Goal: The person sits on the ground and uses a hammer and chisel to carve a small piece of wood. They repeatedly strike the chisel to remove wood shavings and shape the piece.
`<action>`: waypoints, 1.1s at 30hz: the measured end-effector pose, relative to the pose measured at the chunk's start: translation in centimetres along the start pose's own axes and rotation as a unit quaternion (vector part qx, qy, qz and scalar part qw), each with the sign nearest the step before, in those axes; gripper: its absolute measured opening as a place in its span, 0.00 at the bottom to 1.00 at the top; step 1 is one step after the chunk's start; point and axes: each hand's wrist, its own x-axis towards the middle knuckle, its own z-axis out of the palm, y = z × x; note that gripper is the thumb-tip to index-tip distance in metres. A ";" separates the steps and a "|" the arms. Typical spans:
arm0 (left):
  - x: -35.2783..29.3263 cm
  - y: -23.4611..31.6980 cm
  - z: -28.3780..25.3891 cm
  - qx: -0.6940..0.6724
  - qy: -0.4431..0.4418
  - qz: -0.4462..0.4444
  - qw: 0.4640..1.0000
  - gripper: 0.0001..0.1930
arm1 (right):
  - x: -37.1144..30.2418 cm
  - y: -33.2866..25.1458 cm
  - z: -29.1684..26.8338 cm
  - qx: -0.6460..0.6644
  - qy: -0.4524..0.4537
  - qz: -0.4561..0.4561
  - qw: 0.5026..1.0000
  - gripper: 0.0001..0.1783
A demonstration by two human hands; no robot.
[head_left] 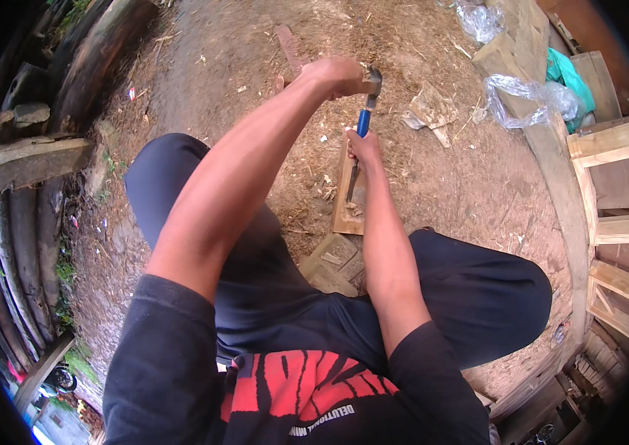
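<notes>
My left hand [337, 78] is closed round the handle of a hammer, in front of me at the end of my outstretched arm. The dark metal hammer head [375, 83] is level with the top of a chisel and very close to it; whether they touch I cannot tell. My right hand [366, 148] grips the chisel by its blue handle [363, 122]. Its long, thin blade [352, 182] points down toward me over a wooden board [342, 215] lying on the ground. Pale shavings show on the board's near end, and my right forearm hides part of it.
Between my bent legs lies a flat wooden block [335, 259]. A long reddish-brown piece [288, 46] is beyond my left hand. Crumpled clear plastic [518, 100] rests by a timber beam at right, near a wooden frame [615, 152]. Logs [107, 59] are stacked at left.
</notes>
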 end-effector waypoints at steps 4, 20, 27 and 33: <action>0.4 -0.9 1.1 -0.064 0.036 0.002 0.997 0.22 | 0.3 0.1 0.1 -0.004 0.002 -0.002 1.000 0.15; 0.1 -1.0 -0.2 -0.030 -0.028 0.001 0.999 0.14 | -0.2 -0.1 0.2 -0.001 -0.005 0.013 1.000 0.13; 0.1 -1.0 0.7 -0.068 0.027 -0.004 0.997 0.16 | -0.5 -0.4 -0.1 -0.009 -0.007 0.023 1.000 0.13; 1.2 -2.8 2.8 -0.102 0.073 0.036 0.991 0.16 | -0.3 -0.1 0.4 -0.013 0.001 0.017 1.000 0.14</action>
